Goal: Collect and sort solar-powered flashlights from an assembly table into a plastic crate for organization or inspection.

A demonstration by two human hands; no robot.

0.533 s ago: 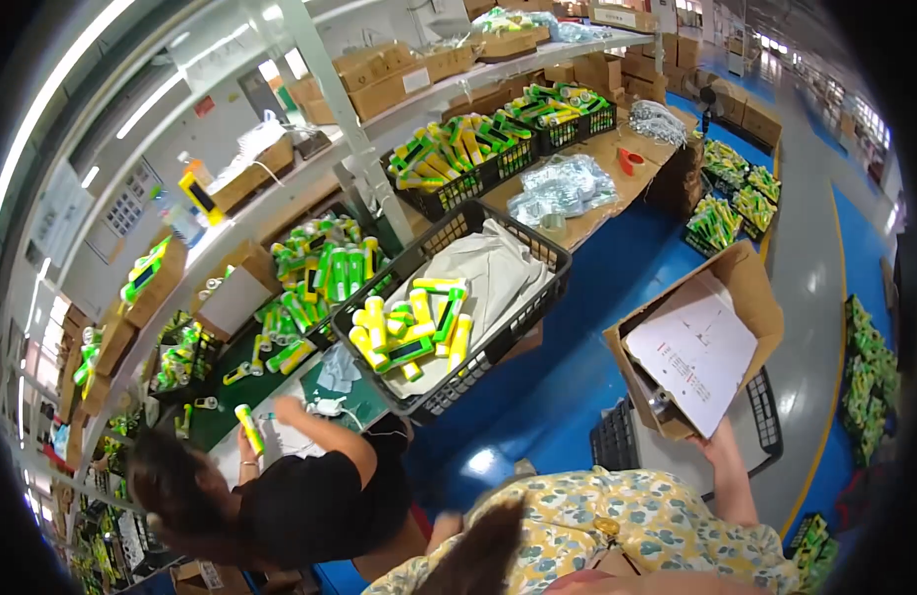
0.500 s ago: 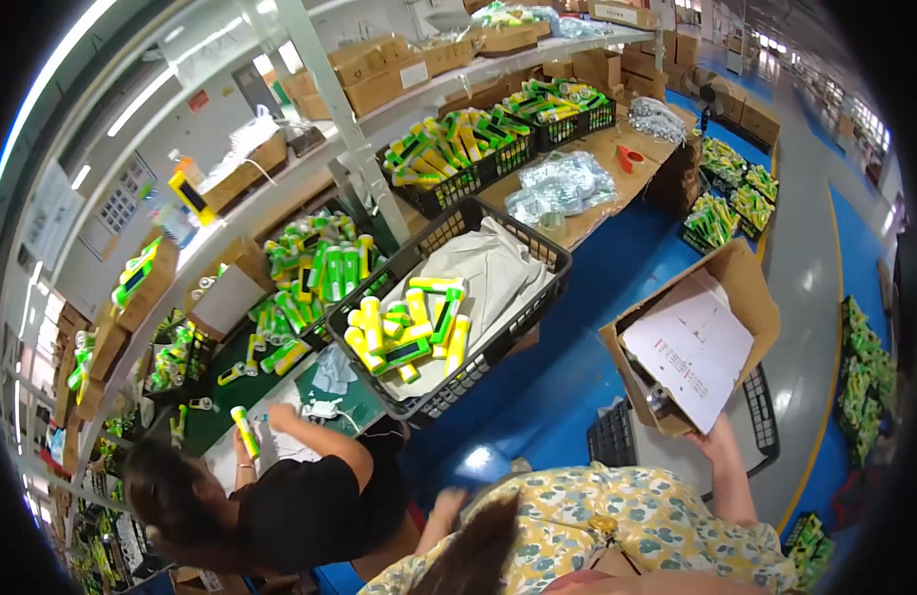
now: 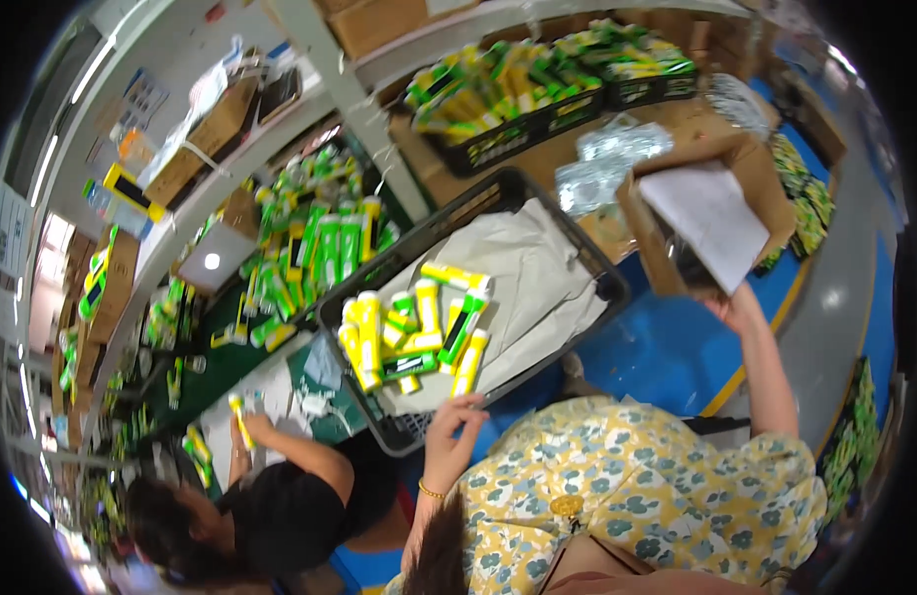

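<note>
So the person in the yellow flowered shirt is standing over a big black plastic crate lined with grey paper (image 3: 538,268), and a small heap of yellow-and-green flashlights (image 3: 419,332) is sitting at its near left end, taking up only a corner of the liner, so I'd guess the crate is nowhere near full. Their left hand (image 3: 449,436) is hovering right at the crate's near rim, fingers loosely curled and half open, with nothing in it as far as I can see, just beside the closest flashlight. Their right hand (image 3: 736,309) is reaching up and gripping the lower edge of a brown cardboard box with a white sheet lying in it (image 3: 711,213), which is tilted and held up off to the right of the crate. Plenty more of the same flashlights are piling up on the green surface (image 3: 216,372) behind the crate and in black crates on the shelf (image 3: 518,119) above. A co-worker in a black top (image 3: 300,496) is bending over at the left, holding one flashlight against a white sheet.
</note>
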